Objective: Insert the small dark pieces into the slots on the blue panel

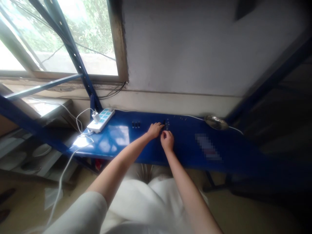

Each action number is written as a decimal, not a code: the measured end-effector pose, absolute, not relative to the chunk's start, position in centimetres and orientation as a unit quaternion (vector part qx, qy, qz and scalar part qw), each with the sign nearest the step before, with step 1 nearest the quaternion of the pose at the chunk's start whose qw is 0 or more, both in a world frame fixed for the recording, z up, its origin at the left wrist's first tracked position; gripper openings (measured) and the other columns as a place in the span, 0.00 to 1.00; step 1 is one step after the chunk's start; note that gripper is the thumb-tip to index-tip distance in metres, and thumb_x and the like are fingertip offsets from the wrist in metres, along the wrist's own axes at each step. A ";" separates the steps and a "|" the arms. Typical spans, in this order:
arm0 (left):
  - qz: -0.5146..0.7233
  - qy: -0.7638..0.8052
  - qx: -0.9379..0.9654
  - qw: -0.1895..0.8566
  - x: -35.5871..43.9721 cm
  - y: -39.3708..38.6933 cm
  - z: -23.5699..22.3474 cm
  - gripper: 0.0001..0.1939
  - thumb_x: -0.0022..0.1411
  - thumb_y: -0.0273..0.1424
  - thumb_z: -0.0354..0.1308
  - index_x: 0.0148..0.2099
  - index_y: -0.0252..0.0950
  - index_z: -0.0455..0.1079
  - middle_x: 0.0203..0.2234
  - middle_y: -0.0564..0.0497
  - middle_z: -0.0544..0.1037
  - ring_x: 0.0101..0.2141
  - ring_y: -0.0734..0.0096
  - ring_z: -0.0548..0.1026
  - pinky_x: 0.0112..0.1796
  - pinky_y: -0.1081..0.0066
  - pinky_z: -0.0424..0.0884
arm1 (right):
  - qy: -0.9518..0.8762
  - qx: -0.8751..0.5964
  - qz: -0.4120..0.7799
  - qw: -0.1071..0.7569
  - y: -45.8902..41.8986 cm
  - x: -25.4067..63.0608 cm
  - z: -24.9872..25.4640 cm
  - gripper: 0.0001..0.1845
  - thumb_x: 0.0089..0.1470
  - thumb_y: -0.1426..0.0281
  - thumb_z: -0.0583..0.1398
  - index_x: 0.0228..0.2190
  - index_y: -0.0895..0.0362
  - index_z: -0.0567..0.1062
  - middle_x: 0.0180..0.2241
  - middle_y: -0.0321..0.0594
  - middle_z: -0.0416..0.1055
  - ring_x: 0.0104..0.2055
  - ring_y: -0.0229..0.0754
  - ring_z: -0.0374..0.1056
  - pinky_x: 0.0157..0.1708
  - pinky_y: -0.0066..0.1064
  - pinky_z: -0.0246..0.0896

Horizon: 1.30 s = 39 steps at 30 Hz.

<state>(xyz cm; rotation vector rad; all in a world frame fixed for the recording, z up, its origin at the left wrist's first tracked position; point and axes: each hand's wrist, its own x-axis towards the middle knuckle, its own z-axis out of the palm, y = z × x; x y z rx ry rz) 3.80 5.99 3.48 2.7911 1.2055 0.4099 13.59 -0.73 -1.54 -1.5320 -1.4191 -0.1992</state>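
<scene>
My left hand (154, 130) is low over the blue table, its fingers stretched to the right. Its fingertips are at a small dark piece (164, 122), too small to name. Close by on the right, my right hand (167, 141) has its fingers curled into a pinch; what is between them is hidden. Just beyond both hands lie several tiny clear pieces (168, 123). To the left, three small dark cylinder-like pieces (136, 124) stand in a row.
A white power strip (102, 120) with a plugged-in adapter (96, 116) lies on the table's left end, its cable trailing down. A shiny metal dish (215, 122) sits at the back right. Several tiny bits (182, 118) lie near the back edge. Blue posts (80, 61) rise beside the window.
</scene>
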 end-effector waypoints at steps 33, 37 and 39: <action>0.379 0.439 0.796 0.173 -2.9 3.2 6.3 0.09 0.56 0.35 0.55 0.34 0.34 0.68 0.26 0.52 0.74 0.26 0.75 0.70 0.29 0.75 0.65 | -0.433 -0.844 0.079 0.306 4.1 16.9 -0.6 0.12 0.43 0.66 0.60 0.32 0.57 0.76 0.34 0.47 0.73 0.39 0.49 0.66 0.40 0.42 0.53; 0.381 0.425 0.803 0.171 -3.2 2.9 6.5 0.09 0.56 0.35 0.55 0.34 0.34 0.68 0.26 0.52 0.74 0.26 0.76 0.70 0.28 0.75 0.65 | -0.433 -0.846 0.076 0.302 4.5 16.8 -0.6 0.12 0.43 0.66 0.60 0.32 0.57 0.77 0.34 0.48 0.73 0.39 0.49 0.67 0.40 0.41 0.53; 0.380 0.423 0.805 0.169 -3.2 2.8 6.5 0.09 0.56 0.35 0.55 0.34 0.34 0.68 0.26 0.51 0.74 0.26 0.75 0.70 0.28 0.76 0.65 | -0.432 -0.845 0.077 0.306 4.6 16.9 -0.7 0.11 0.43 0.67 0.59 0.31 0.57 0.77 0.33 0.48 0.74 0.38 0.49 0.67 0.40 0.41 0.53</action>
